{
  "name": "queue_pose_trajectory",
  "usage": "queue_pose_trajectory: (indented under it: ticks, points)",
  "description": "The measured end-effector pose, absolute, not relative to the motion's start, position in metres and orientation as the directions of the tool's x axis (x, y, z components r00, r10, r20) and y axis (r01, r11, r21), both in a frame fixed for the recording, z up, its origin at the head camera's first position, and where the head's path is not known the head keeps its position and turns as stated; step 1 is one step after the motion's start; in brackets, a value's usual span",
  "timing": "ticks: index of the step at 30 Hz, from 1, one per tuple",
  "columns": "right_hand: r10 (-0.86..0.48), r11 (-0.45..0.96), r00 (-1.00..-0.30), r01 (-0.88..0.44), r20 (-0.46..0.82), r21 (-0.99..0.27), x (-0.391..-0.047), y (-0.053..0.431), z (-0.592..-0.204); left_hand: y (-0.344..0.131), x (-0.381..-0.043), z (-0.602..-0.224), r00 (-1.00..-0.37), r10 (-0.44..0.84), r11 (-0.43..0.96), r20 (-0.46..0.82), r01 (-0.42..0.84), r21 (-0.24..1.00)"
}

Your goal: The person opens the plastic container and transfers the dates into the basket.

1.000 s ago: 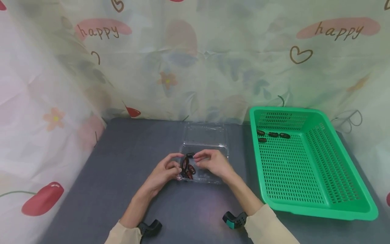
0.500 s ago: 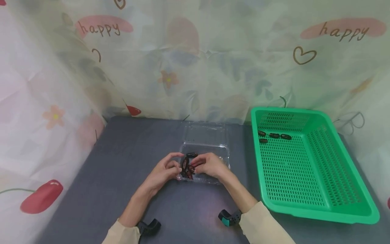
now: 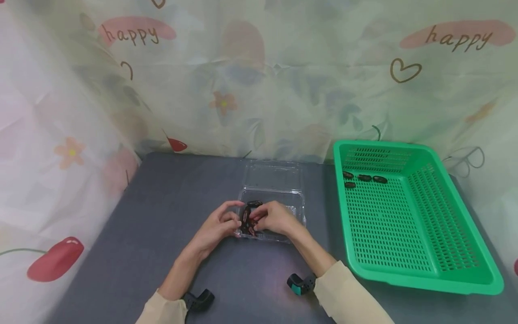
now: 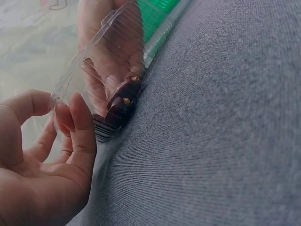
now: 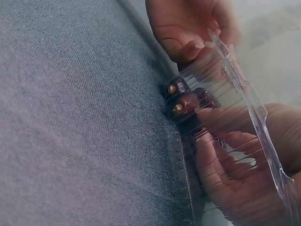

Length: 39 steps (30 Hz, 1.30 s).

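A clear plastic clamshell box (image 3: 298, 194) lies on the table with its lid folded back. Several dark brown dates (image 3: 246, 214) are in its left part, and two yellowish stem ends show on the dates (image 4: 121, 109) through the wall in the left wrist view. My left hand (image 3: 215, 228) pinches the box's left rim between thumb and fingers. Inside the box, my right hand (image 3: 276, 219) pinches a date (image 5: 187, 102) near the front wall. The right fingers partly cover the dates in the head view.
A green perforated basket (image 3: 343, 220) stands to the right of the box, with several dates (image 3: 379, 179) in its far left corner. Grey cloth (image 3: 162, 198) covers the table. A patterned curtain (image 3: 275, 90) hangs behind and at the sides.
My right hand has moved left and toward the front of the box, away from the date at the back, and has closed on another one. My left hand stays at the rim.
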State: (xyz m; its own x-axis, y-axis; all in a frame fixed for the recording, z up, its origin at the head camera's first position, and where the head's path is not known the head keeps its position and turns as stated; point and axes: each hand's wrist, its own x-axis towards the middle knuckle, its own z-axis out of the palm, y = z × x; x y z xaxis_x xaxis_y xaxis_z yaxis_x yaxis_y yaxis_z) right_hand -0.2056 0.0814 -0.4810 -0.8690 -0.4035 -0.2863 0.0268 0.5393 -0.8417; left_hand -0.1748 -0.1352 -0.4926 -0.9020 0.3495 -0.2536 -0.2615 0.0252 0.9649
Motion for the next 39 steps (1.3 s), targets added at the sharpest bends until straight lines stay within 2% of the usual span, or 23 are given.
queue_pose_trajectory:
  ticks: [5,12,19,28,39]
  points:
    - [-0.400,0.535,-0.869,0.035,-0.290,-0.844,-0.206,0.081,-0.482,-0.135,-0.175,-0.492,-0.901,0.349,0.027,-0.256,-0.264,0.964]
    - [-0.360,0.444,-0.883,0.122,-0.301,-0.888,-0.204,0.081,-0.477,-0.135,-0.174,-0.490,-0.900,0.351,0.011,-0.259,-0.272,0.962]
    - [-0.266,0.528,-0.938,0.053,-0.224,-0.848,-0.204,0.085,-0.468,-0.135,-0.175,-0.491,-0.902,0.341,0.017,-0.266,-0.276,0.961]
    - [-0.210,0.463,-0.971,0.007,-0.118,-0.886,-0.197,0.085,-0.451,-0.136,-0.174,-0.491,-0.903,0.332,0.024,-0.273,-0.282,0.959]
    - [-0.212,0.372,-0.974,-0.009,-0.076,-0.928,-0.179,0.105,-0.399,-0.136,-0.176,-0.493,-0.903,0.325,0.037,-0.282,-0.285,0.958]
